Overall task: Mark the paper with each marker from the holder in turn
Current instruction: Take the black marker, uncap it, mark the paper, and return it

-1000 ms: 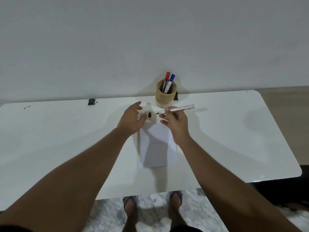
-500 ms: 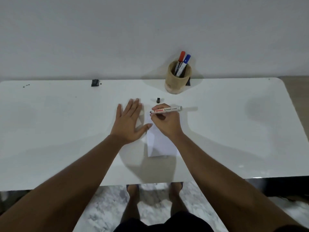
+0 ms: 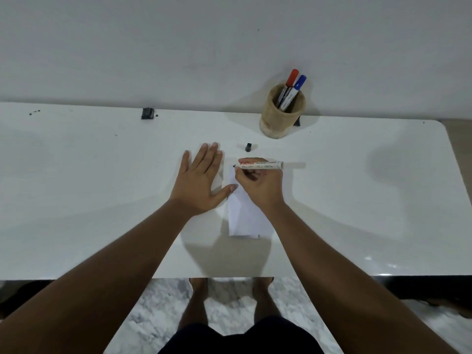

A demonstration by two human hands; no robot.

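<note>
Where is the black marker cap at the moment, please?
In the head view, the black cap lies on the white table, just beyond the paper, between the wooden holder and the right hand.

Right hand (image 3: pixel 258 185) grips marker (image 3: pixel 259 165) over paper (image 3: pixel 245 215); left hand (image 3: pixel 201 180) flat beside it

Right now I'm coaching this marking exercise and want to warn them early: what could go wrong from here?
The left hand lies mostly on the table, with only the thumb at the paper edge, so the sheet may slide under the stroke.

The marker in the right hand has its tip near the paper's far edge; a stroke could run onto the table.

The loose cap lies close by and might be knocked away.
</note>
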